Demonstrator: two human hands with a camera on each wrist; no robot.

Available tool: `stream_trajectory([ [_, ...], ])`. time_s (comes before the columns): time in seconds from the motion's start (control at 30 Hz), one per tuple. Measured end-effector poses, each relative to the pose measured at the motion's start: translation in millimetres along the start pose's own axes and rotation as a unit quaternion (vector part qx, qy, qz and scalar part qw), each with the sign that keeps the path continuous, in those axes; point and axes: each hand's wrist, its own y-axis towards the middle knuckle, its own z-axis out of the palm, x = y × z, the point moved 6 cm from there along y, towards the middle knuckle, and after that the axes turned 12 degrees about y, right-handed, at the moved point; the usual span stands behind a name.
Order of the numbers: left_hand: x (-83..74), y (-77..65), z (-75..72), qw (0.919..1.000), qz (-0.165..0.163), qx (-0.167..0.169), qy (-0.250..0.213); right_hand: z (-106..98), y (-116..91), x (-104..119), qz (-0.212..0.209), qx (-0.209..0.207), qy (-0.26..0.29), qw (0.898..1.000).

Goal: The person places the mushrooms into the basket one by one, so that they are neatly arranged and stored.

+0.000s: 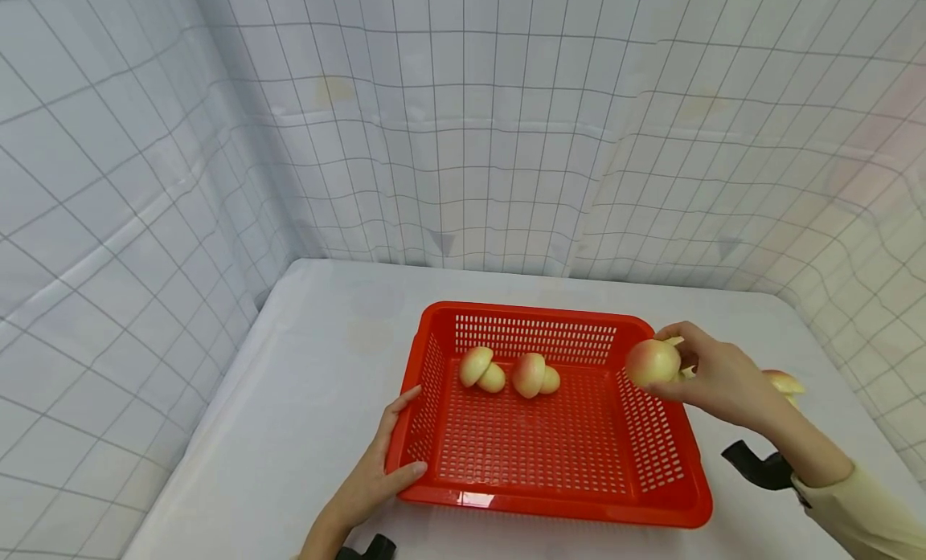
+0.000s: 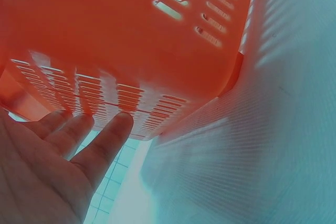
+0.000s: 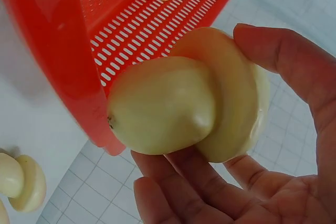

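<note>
While your left hand [image 1: 372, 473] touches the red basket [image 1: 550, 506] with straight fingers, your right hand [image 1: 723, 379] grips a mushroom [image 1: 651, 363] by the basket's right edge, two more mushrooms [image 1: 473, 365] lying inside, further left.

We find the basket [image 1: 579, 512] to be perforated plastic, its rim smooth and glossy. Each mushroom-shaped piece [image 3: 163, 106] shows a smooth, lightly shiny skin. We record matt cloth over the surface [image 1: 325, 367], creased sheeting [image 1: 535, 182] behind, and a matt cloth sleeve [image 1: 868, 512].
</note>
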Motion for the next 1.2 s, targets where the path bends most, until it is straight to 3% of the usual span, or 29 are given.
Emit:
stream_trajectory([
  [0.27, 0.1, 0.3, -0.6, 1.0000, 0.000, 0.001, -0.001, 9.1, 20.2, 1.7, 0.017, 0.046, 0.001, 0.999],
  [0.53, -0.7, 0.1, -0.9, 1.0000, 0.003, 0.005, -0.006, 24.3, 37.0, 0.3, 0.002, 0.079, 0.002, 0.997],
  [0.8, -1.3, 0.0, -0.9, 1.0000, 0.006, 0.000, -0.005, 38.6, 48.7, -1.1, 0.005, 0.113, 0.038, 0.993],
  [1.2, -0.5, 0.6, -0.5, 1.0000, 0.006, 0.000, -0.004, 57.7, 63.2, -4.3, 0.010, 0.149, 0.004, 0.989],
])
